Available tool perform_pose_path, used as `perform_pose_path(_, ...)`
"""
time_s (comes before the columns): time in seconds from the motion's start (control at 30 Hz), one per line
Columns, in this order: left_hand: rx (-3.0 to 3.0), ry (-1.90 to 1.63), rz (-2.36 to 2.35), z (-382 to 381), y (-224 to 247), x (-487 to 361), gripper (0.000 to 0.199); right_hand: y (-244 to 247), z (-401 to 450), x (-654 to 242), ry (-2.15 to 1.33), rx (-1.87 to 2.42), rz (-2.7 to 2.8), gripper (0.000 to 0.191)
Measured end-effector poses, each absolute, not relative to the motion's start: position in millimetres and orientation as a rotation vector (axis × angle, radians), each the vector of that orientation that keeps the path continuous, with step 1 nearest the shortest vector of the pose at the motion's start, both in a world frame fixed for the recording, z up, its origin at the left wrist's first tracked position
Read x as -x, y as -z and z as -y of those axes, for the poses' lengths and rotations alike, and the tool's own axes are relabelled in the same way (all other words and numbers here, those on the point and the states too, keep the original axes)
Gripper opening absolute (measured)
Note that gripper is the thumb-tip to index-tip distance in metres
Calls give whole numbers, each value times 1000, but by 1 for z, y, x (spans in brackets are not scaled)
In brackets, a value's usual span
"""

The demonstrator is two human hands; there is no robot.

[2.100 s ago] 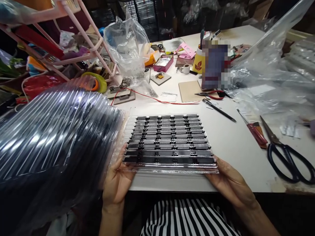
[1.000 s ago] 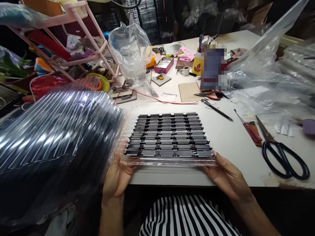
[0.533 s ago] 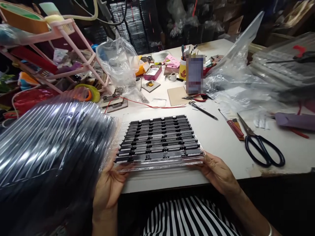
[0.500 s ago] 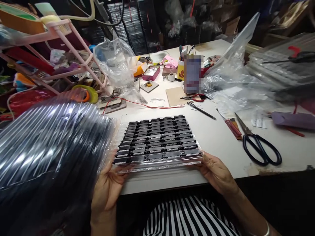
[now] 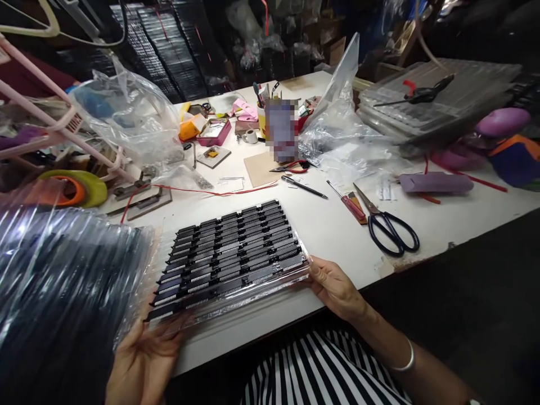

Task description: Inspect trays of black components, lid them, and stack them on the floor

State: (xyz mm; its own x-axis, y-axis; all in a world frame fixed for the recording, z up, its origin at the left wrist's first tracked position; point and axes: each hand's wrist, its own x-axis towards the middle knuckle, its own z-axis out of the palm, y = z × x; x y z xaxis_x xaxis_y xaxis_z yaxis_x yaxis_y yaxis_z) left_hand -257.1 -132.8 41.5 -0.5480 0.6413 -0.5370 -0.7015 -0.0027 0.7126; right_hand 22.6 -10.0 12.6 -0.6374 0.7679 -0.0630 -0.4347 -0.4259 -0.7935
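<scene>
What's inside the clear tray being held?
Rows of black parts with comb-like teeth sit in the clear tray. Their undersides and the tray floor beneath them are covered.

The left hand (image 5: 143,360) and right hand (image 5: 337,288) hold a clear tray (image 5: 236,306) of black parts (image 5: 228,247) by its ends. Plastic stacked sheets (image 5: 71,270) lie just beside the left hand; beyond the right are scissors (image 5: 386,225), a red-handled screwdriver (image 5: 352,207) and a black pen (image 5: 304,187).
</scene>
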Motion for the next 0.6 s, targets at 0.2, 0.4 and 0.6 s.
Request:
perform_pose_path(0.2,-22,-1771,-1253,131,-52,252,39,-11,10,-23,-2080,563,981,30)
perform_pose_path(0.4,-22,-1775,-1194,133,-57,255,37,-14,9,-23,-2055,606,984,31)
perform_pose_path(0.6,28,-1766,-1189,136,-56,261,36,-16,6,-22,-2019,615,1018,33)
